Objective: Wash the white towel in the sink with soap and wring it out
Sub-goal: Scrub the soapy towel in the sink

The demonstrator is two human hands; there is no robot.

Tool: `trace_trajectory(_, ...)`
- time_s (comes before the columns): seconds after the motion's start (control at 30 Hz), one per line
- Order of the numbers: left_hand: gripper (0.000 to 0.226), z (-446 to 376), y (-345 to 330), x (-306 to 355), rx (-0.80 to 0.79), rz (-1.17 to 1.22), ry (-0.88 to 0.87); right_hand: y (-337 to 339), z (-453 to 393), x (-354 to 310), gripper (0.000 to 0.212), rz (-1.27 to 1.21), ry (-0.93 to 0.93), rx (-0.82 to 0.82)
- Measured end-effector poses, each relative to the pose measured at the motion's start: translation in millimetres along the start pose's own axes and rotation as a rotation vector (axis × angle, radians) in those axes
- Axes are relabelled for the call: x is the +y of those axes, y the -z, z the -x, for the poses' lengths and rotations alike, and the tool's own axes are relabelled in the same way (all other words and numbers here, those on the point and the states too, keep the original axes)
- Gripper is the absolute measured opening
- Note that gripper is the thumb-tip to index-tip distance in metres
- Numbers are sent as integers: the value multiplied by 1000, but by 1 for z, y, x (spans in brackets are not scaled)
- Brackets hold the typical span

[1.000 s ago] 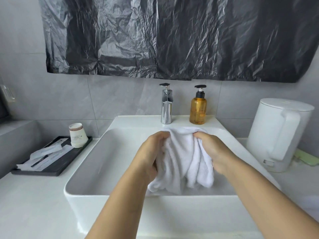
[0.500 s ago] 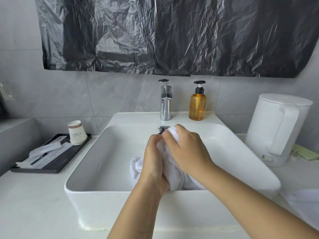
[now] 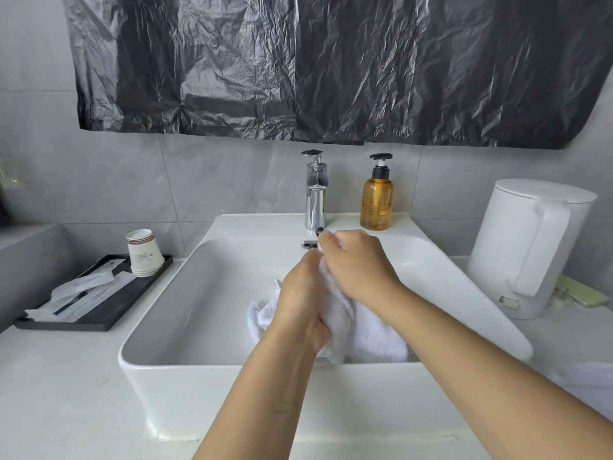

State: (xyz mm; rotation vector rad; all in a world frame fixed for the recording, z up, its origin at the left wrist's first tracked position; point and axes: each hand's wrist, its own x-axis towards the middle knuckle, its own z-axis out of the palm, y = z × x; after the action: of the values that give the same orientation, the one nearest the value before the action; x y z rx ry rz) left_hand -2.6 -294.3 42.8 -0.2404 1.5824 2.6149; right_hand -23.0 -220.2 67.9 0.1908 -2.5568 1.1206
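Meanwhile, both hands are working a bunched white terry towel (image 3: 345,323) inside the rectangular white ceramic sink (image 3: 205,293). The left hand (image 3: 303,303) is curling its fingers tightly around the middle of the cloth, while the right hand (image 3: 356,263) is clenching the upper end of it just above and behind the left, knuckles facing the camera. The two hands are touching each other around the twisted fabric. The towel's loose ends are spilling out below the hands, one fold lying to the left of the left wrist and a larger mass resting under the right forearm against the basin's near wall. A chrome tap (image 3: 315,197) is standing at the back rim directly behind the hands, with an amber plastic pump bottle (image 3: 377,202) just beside it to the right. On the pale surface (image 3: 59,376), a white lidded kettle (image 3: 527,247) is sitting right of the sink, and a black tray (image 3: 109,303) with stacked paper cups (image 3: 143,252) is lying to the left.
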Motion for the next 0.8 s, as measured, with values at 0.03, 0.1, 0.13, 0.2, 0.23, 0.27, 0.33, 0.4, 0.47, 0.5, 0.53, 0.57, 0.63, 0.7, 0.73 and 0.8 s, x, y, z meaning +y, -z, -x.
trace_trajectory(0.03,33,2,-1,0,-21,3,25,1,-7,4,48,-43,-50,-14)
trace_trajectory(0.1,32,0,1,3,-7,17,33,2,-9,5,47,-92,-87,-8)
trace_trajectory(0.13,31,-1,2,7,17,51,17,2,-2,1,48,-99,-68,-5)
trace_trajectory(0.2,37,-12,7,14,52,113,6,1,21,-7,51,-45,30,6)
trace_trajectory(0.23,41,-16,10,17,64,113,-1,0,33,-12,50,-3,97,17)
trace_trajectory(0.27,43,-16,10,20,69,98,-9,-1,40,-14,48,24,158,33)
trace_trajectory(0.33,44,-13,8,20,69,52,-15,-1,37,-14,48,12,181,69)
trace_trajectory(0.4,37,-10,2,12,49,5,-6,2,18,-7,50,-31,105,79)
trace_trajectory(0.47,31,-2,-4,7,-3,-11,7,6,-2,0,50,-60,11,59)
trace_trajectory(0.5,31,1,-6,6,-24,-15,8,7,-9,4,49,-73,-31,48)
trace_trajectory(0.53,35,4,-7,7,-31,-9,7,7,-12,6,48,-87,-56,45)
trace_trajectory(0.57,39,2,-6,8,-18,1,-1,6,-10,6,47,-93,-68,36)
trace_trajectory(0.63,34,-6,-1,12,38,40,-36,4,7,-1,46,-65,-23,23)
trace_trajectory(0.7,38,-14,6,15,36,118,-16,0,30,-9,47,-13,99,34)
trace_trajectory(0.73,40,-14,8,16,13,153,8,-2,39,-12,47,10,160,48)
trace_trajectory(0.8,42,-11,7,15,14,136,32,-2,39,-14,49,12,181,76)
